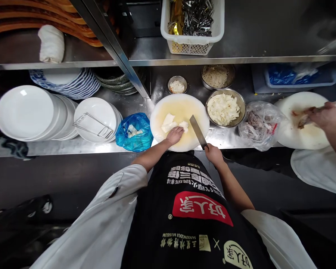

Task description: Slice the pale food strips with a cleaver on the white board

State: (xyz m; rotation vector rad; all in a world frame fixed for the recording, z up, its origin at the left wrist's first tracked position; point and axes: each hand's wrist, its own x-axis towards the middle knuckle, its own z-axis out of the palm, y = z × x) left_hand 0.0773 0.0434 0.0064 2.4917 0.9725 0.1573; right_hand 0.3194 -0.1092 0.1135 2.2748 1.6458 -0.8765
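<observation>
Cleaver (pixel 197 130) grasped in right hand (pixel 213 154), white slices (pixel 168 123) against unclenched left hand (pixel 175 136)

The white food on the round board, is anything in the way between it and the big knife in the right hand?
Nothing visible: only bare board shows between the knife, held in the right hand, and the nearest white food. The left hand is close by, though, touching the food's near side.

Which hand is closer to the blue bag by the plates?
The left. The left hand touches the white pieces on the cutting board, just right of the blue plastic bag; the right hand, gripping the cleaver, is farther right, by the board's near edge.
</observation>
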